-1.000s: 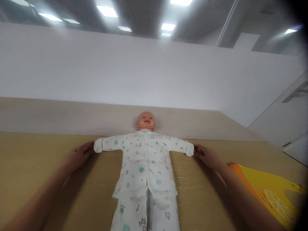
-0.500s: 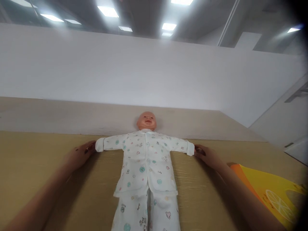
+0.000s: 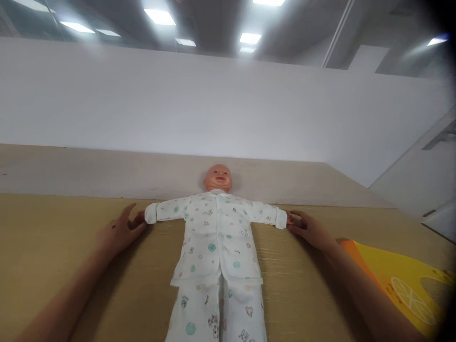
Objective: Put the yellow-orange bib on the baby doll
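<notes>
A baby doll point(image 3: 218, 176) in a white printed top point(image 3: 215, 242) and trousers lies face up on the wooden table point(image 3: 53, 228), arms spread wide. At the end of the doll's sleeve on my left, my left hand point(image 3: 119, 232) rests on the table and pinches the doll's small hand with thumb and one finger, while another finger lifts off. My right hand point(image 3: 308, 229) is at the other sleeve cuff point(image 3: 281, 218), with its fingers closed round the doll's hand that pokes out there.
An orange and yellow sheet with a citrus print point(image 3: 399, 280) lies at the table's right edge. A pale raised ledge point(image 3: 107, 171) runs behind the doll's head, with a white wall beyond.
The doll has shifted slightly toward the right and away from me. One finger of my left hand has lifted off the sleeve end. My right hand stays at its cuff.
</notes>
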### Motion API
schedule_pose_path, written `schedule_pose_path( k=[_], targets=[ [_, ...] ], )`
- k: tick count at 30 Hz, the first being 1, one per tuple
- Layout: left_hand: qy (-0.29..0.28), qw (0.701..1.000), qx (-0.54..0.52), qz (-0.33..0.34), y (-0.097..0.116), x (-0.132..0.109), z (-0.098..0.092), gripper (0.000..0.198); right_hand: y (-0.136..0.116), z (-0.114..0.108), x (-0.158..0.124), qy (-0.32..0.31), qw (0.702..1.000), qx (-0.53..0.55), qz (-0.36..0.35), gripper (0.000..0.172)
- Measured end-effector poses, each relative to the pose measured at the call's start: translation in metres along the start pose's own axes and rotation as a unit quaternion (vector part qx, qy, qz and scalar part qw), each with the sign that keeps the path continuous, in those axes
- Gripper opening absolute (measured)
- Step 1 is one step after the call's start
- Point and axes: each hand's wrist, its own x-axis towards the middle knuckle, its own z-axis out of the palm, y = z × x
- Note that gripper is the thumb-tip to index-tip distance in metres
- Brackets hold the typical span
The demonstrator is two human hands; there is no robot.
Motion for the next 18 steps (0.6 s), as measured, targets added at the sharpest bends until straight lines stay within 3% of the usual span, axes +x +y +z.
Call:
schedule_pose_path(
  k=[3, 5, 8, 10, 12, 14, 18],
  targets=[
    [0.099, 0.994, -0.031, -0.042, 0.011, -0.014, 0.000, 0.056, 0.005, 0.004, -0.004, 0.001, 0.999, 0.035, 0.019, 0.076],
    [0.146, 0.987, -0.045, -0.050, 0.020, -0.023, 0.005, 0.042, 0.008, 0.007, -0.012, 0.051, 0.997, 0.052, 0.023, 0.079],
    [0.122, 0.988, -0.090, 0.013, 0.033, -0.035, 0.020, 0.029, 0.003, 0.012, -0.031, 0.164, 0.985, 0.043, 0.035, 0.066],
    [0.125, 0.978, -0.134, 0.101, 0.041, -0.042, 0.032, 0.025, -0.011, 0.017, -0.044, 0.200, 0.979, 0.023, 0.038, 0.050],
    [0.155, 0.961, -0.129, 0.187, 0.048, -0.051, 0.042, 0.022, -0.033, 0.026, -0.056, 0.174, 0.985, 0.016, 0.007, 0.037],
    [0.165, 0.954, -0.081, 0.237, 0.055, -0.059, 0.050, 0.023, -0.057, 0.040, -0.064, 0.116, 0.990, 0.001, -0.085, 0.028],
    [0.102, 0.946, -0.018, 0.306, 0.066, -0.070, 0.056, 0.034, -0.093, 0.067, -0.069, 0.051, 0.967, -0.038, -0.245, 0.032]
  ],
)
